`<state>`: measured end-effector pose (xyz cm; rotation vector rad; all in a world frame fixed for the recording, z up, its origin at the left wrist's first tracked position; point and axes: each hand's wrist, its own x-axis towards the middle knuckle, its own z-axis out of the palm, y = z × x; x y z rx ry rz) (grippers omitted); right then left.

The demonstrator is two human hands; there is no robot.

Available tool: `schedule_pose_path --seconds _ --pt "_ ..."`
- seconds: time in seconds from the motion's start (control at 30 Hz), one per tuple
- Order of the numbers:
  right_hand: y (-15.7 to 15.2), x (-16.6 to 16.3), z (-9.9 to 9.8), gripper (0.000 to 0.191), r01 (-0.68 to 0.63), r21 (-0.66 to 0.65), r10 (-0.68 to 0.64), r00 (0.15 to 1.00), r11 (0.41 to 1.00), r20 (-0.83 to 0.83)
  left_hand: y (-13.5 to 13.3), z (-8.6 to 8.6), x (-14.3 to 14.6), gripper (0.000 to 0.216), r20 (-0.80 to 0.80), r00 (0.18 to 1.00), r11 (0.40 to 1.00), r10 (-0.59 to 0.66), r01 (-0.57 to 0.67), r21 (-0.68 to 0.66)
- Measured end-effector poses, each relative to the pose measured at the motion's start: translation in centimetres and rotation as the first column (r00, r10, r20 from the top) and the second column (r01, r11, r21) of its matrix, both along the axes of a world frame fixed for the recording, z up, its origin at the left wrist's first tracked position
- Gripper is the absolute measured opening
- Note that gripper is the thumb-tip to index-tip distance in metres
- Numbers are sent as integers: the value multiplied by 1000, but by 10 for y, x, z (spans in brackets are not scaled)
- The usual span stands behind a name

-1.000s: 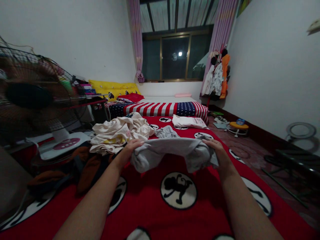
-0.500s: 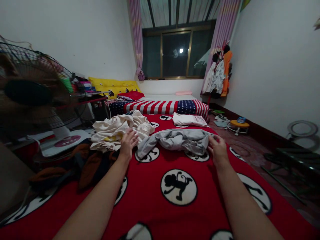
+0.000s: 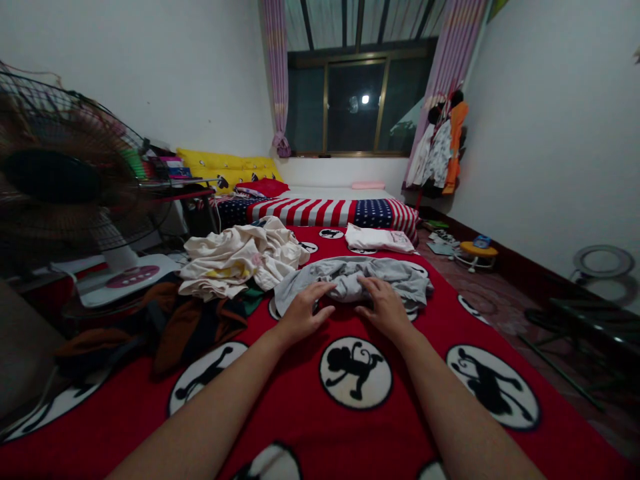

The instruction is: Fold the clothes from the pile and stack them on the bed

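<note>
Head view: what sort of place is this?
Probably a bedroom in a home: what looks like a bed with a red pillow and stars-and-stripes cover below the window, and clothes hanging by the curtain.

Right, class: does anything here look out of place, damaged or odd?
Nothing looks spilled or damaged. The grey cloth lies crumpled at the left hand and right hand, and the cream pile is a loose heap; both look untidy against the white cloth, folded flat farther back.
</note>
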<state>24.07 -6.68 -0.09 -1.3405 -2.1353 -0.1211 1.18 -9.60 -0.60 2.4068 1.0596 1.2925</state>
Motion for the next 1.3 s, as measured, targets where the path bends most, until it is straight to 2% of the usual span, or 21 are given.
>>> schedule_pose_path --seconds 0.1,0.13,0.2,0.23,0.3,0.33,0.37,0.4,0.43,0.5,0.57,0.63,0.73,0.83,0.9,0.97,1.07,1.13,1.2,1.23,1.3 --pt "-3 -10 2 39 54 -61 -49 996 997 75 1 0 1 42 -4 1000 1000 -6 6 10" --pt "-6 -12 5 40 25 -79 -21 999 997 48 1 1 1 41 12 1000 1000 5 -5 18" --pt "-15 -15 12 37 -147 -154 138 988 977 -70 2 4 0 37 64 997 998 43 -46 39" --pt "-21 -16 16 32 -274 -214 247 958 938 -145 2 5 -1 35 91 994 996 66 -70 46" --pt "-31 -17 24 19 -505 -341 419 858 793 -297 2 9 -4 33 123 987 993 107 -113 43" --pt "-35 -16 28 20 -577 -385 456 812 720 -364 2 9 -5 34 117 986 991 122 -127 31" --pt "-37 -14 31 25 -610 -406 455 786 680 -419 2 10 -7 36 93 987 991 131 -132 11" --pt "-36 -10 33 30 -604 -402 421 784 688 -456 3 10 -9 39 57 989 991 133 -132 -17" --pt "-34 -4 33 31 -556 -378 360 802 740 -476 3 9 -11 45 11 992 990 129 -128 -53" --pt "-26 11 30 26 -369 -316 209 873 874 -441 4 7 -14 59 -71 991 982 117 -126 -139" --pt "-16 28 23 31 -173 -293 78 948 940 -310 5 6 -16 69 -113 987 967 115 -137 -217" --pt "-9 41 16 36 -71 -316 21 987 946 -156 6 6 -18 69 -133 984 958 122 -151 -244" --pt "-5 49 13 18 21 -297 -37 998 955 -47 9 7 -24 45 -173 976 956 133 -173 -238" --pt "-6 47 20 17 108 -190 -149 965 976 -217 14 11 -34 27 -119 969 938 216 -240 -251" --pt "-8 46 27 19 130 -122 -173 858 984 -484 16 16 -42 29 -3 951 922 310 -302 -244" --pt "-13 47 36 18 81 -112 -138 648 990 -749 16 25 -51 30 139 915 908 378 -337 -250" --pt "-24 57 49 24 -226 -177 -97 323 958 -941 7 45 -67 29 303 873 883 383 -251 -396" --pt "-28 67 56 34 -460 -232 -135 234 857 -963 0 64 -77 29 326 896 825 301 -73 -561" --pt "-24 77 60 34 -556 -244 -168 186 794 -968 -2 86 -85 27 361 911 743 201 98 -662" --pt "-19 80 60 28 -549 -211 -158 142 809 -977 1 96 -87 26 413 893 736 181 156 -658" --pt "-4 83 57 18 -445 -81 -57 69 892 -996 16 112 -86 24 577 794 814 193 199 -546"
